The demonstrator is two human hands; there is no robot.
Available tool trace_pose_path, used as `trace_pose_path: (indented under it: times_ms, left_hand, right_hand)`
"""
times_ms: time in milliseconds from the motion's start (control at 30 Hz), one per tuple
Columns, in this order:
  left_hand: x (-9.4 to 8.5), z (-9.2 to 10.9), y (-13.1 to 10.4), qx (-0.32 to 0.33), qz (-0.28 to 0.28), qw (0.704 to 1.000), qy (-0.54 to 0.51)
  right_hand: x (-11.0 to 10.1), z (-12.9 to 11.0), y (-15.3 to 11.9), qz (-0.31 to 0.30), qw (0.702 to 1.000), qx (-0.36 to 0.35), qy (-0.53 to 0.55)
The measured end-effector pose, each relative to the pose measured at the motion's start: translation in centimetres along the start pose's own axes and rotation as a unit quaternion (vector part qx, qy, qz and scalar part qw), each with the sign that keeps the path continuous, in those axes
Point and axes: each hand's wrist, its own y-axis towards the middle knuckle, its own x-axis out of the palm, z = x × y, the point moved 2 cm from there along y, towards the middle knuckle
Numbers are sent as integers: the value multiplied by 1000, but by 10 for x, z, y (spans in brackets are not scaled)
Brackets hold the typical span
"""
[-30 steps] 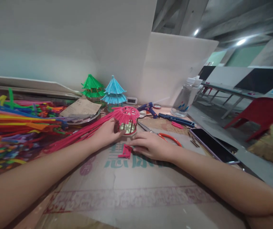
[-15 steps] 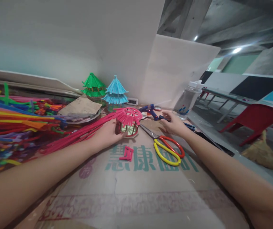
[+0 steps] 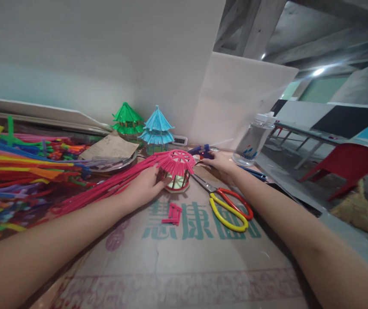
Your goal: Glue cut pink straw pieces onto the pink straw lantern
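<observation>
My left hand point(image 3: 147, 186) is closed on the left side of a small pavilion model point(image 3: 176, 164) with a pink-red pipe-cleaner roof and an open centre. Some of its fingers are hidden behind the model. Beyond it, my right hand point(image 3: 219, 162) is closed around a dark blue glue gun point(image 3: 201, 150), covering most of the handle. Scissors point(image 3: 227, 206) with one yellow and one red-orange handle lie between my arms, tips toward the pavilion. Several short pink pipe-cleaner pieces point(image 3: 173, 214) rest on the printed cardboard point(image 3: 171, 262) in front.
Green point(image 3: 127, 118) and blue pagoda models point(image 3: 157, 128) stand against the white wall. Bundles of coloured pipe cleaners point(image 3: 25, 171) fill the left, with long pink-red strands point(image 3: 106, 184) reaching toward the pavilion. A clear bottle point(image 3: 253, 141) stands at right, and a red chair point(image 3: 345, 165) beyond.
My right hand has moved left along the glue gun, onto its handle. My left hand stays at the pavilion. The whole view has shifted slightly.
</observation>
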Motion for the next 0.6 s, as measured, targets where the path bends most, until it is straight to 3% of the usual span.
trace_pose_path:
  times_ms: [133,300,600]
  left_hand:
    - [1,-2,0,31,-18,999,-21]
    - [0,0,-1,45,-9,999,1]
    - [0,-6,-2,36,15,999,25]
  right_hand:
    - [4,-5,-2,27,999,20,14]
    - [5,-15,-25,58,996,9,68]
    - [-21,-23,-50,80,984,-28,155]
